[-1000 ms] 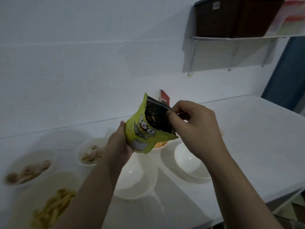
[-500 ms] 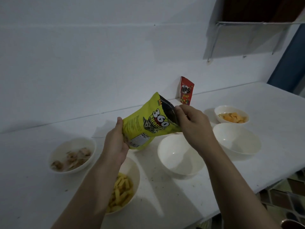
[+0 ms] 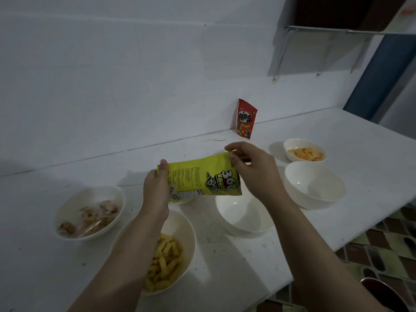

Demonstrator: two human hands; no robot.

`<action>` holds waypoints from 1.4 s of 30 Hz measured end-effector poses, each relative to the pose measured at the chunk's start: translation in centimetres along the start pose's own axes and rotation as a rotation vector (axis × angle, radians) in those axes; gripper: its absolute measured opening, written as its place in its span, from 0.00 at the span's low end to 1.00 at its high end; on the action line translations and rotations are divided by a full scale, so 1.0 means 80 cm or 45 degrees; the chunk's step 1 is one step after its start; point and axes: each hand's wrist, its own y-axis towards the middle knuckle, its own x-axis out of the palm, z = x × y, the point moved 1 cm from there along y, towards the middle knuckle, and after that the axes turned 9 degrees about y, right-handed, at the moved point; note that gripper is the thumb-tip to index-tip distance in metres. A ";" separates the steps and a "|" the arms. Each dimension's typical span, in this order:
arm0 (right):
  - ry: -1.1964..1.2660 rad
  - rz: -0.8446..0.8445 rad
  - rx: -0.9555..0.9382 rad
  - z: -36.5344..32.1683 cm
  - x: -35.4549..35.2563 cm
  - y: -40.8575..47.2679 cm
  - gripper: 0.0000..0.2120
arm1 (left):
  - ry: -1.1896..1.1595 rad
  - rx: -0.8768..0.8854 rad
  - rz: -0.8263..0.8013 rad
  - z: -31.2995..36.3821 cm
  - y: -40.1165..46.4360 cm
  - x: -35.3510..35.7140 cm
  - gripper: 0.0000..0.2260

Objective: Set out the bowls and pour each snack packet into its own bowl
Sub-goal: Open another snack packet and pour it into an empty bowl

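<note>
I hold a yellow-green snack packet [image 3: 200, 176] sideways above the white table [image 3: 236, 255]. My left hand [image 3: 157, 183] grips its bottom end, and my right hand [image 3: 249, 167] pinches its open top end. That end hangs over an empty white bowl [image 3: 243, 215]. A second empty bowl [image 3: 315, 185] stands to the right. Behind it a small bowl [image 3: 305, 150] holds orange snacks. A bowl of yellow sticks [image 3: 171, 251] sits under my left forearm, and a bowl of brown pieces [image 3: 90, 212] lies at the left. A red packet [image 3: 246, 119] leans against the wall.
The table's front edge runs diagonally at the lower right, with patterned floor tiles [image 3: 382, 239] beyond it. A shelf on brackets [image 3: 337, 32] hangs on the wall at the upper right. Crumbs speckle the table between the bowls.
The packet has tipped from upright to lying sideways, its open end lowered toward the empty middle bowl. My view has dropped toward the table.
</note>
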 end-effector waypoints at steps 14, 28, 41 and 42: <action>-0.184 -0.099 0.170 0.015 -0.005 -0.005 0.05 | 0.235 0.156 0.047 -0.001 0.005 0.001 0.18; -0.369 -0.046 0.256 0.027 -0.015 -0.018 0.04 | 0.363 0.327 0.069 0.009 -0.004 0.010 0.18; -0.464 -0.014 0.311 0.034 -0.017 -0.030 0.04 | 0.442 0.469 0.056 0.020 -0.017 0.020 0.18; -0.464 -0.009 0.310 0.034 -0.018 -0.029 0.04 | 0.449 0.477 0.059 0.021 -0.017 0.020 0.18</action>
